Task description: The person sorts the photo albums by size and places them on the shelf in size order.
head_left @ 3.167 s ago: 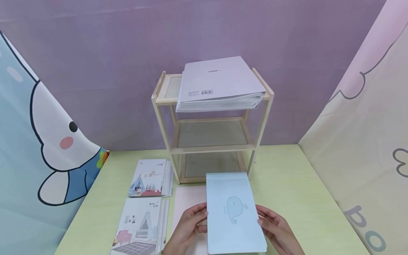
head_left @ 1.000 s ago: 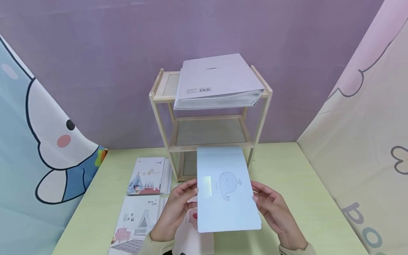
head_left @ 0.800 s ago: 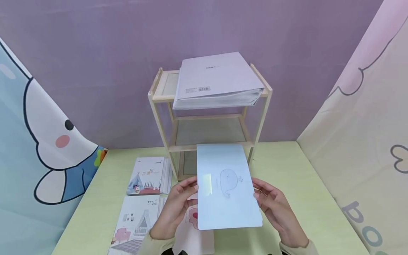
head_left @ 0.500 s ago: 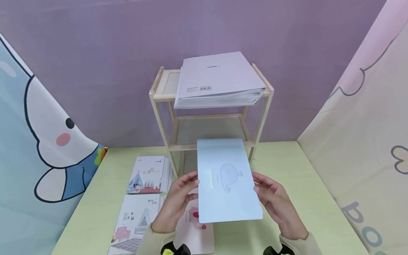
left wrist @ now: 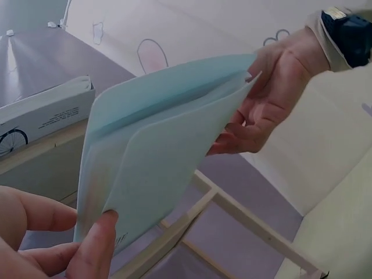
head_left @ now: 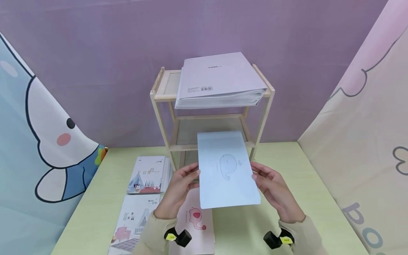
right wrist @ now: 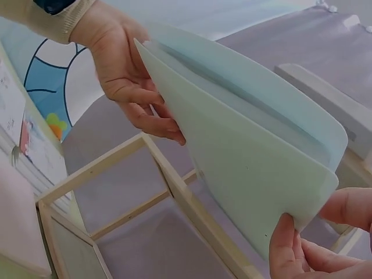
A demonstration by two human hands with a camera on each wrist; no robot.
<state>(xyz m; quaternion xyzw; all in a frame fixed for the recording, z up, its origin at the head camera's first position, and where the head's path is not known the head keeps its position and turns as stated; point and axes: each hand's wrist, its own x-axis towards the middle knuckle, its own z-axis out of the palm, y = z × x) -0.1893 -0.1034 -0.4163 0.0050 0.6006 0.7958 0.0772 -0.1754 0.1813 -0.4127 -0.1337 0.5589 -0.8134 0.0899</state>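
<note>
A light blue notebook with a whale drawn on its cover is held off the table, in front of a small wooden shelf rack. My left hand pinches its left edge, while my right hand pinches the right edge. The notebook's far end overlaps the front bar of the middle tier in the head view; whether it touches cannot be told. Both wrist views show its covers gaping slightly, with pages between them. Below my left hand lies a pink notebook with an elephant on it.
Thick white books lie on the rack's top tier, jutting over its front. Left of the rack are two stacks of white illustrated books, a far stack and a near stack. Printed cloths hang at both sides, with a purple backdrop behind.
Both hands have raised the blue notebook and carried it forward towards the rack, keeping hold of its edges. More of the pink notebook and both sleeves now show.
</note>
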